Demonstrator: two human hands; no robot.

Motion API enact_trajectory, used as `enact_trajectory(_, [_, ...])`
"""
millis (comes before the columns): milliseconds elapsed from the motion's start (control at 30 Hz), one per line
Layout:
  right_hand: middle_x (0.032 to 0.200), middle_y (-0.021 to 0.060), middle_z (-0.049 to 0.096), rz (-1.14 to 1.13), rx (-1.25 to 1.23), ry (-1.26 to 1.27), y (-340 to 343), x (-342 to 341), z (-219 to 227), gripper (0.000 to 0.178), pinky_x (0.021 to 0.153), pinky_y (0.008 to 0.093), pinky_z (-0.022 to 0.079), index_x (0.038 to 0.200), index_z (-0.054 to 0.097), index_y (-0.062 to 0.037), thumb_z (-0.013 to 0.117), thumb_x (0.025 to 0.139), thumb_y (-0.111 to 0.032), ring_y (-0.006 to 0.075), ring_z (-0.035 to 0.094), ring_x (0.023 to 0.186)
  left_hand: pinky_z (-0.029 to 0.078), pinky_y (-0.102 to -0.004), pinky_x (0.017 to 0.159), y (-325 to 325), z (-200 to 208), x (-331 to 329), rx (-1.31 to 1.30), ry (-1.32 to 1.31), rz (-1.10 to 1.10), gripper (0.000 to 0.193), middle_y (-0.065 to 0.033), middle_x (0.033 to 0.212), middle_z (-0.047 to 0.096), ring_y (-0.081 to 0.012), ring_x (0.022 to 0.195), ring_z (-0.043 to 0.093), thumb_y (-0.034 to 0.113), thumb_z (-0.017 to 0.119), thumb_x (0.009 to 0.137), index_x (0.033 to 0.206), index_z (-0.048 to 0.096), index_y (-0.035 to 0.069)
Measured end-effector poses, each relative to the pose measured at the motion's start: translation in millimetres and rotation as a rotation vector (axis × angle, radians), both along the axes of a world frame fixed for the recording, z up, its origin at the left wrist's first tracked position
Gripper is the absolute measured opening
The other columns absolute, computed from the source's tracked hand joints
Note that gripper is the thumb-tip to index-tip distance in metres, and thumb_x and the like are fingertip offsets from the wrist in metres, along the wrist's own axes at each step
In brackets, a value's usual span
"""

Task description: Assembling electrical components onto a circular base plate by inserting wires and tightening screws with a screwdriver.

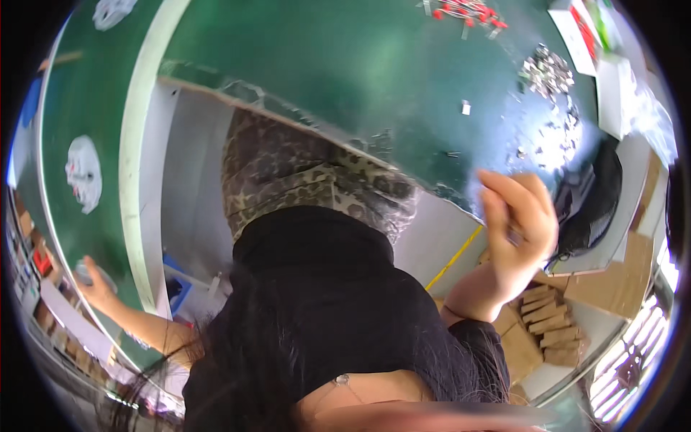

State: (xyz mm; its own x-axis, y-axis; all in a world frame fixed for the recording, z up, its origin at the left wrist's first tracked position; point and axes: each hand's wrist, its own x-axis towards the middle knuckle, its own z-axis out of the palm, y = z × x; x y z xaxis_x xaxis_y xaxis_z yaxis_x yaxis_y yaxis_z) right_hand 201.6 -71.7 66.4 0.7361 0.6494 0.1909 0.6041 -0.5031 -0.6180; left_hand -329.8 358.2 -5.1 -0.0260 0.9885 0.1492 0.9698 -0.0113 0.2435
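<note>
Far out to the left, my left hand reaches over the green side belt, its fingers closed at a pale, see-through plastic piece. The piece is small and partly hidden by the hand. My right hand is raised by the near right edge of the green worktable. Its fingers are curled, with thumb and forefinger close together. Motion blur hides whatever is between them. Beyond the right hand are a pile of small shiny metal parts, several scattered pieces and a single small metal part.
Red-headed parts with thin leads lie at the table's far side. A clear bag rests on the side belt, behind a pale rail. White boxes and a black mesh bag stand right; stacked cardboard sits below.
</note>
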Motion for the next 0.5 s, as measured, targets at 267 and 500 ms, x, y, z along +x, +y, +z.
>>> enact_trajectory(267, [0.086, 0.0085, 0.066, 0.097, -0.167, -0.100, -2, 17, -41, 0.017, 0.064, 0.0307, 0.048, 0.095, 0.071, -0.0046, 0.075, 0.080, 0.001, 0.0250, 0.063, 0.071, 0.041, -0.0508, 0.103, -191, 33, 439, -0.083, -0.076, -1.699, 0.091, -0.0148, 0.146, 0.048, -0.0361, 0.130, 0.050, 0.049, 0.087, 0.064, 0.144, 0.051, 0.026])
enact_trajectory(500, [0.092, 0.0049, 0.070, 0.052, 0.007, -0.142, -10, 22, -44, 0.030, 0.059, 0.0322, 0.044, 0.105, 0.068, -0.0094, 0.078, 0.078, -0.004, 0.0218, 0.064, 0.068, 0.050, -0.0430, 0.091, -168, 36, 530, -0.083, -0.367, -1.684, 0.053, -0.0132, 0.127, 0.063, -0.0314, 0.114, 0.062, 0.024, 0.085, 0.071, 0.120, 0.069, 0.011])
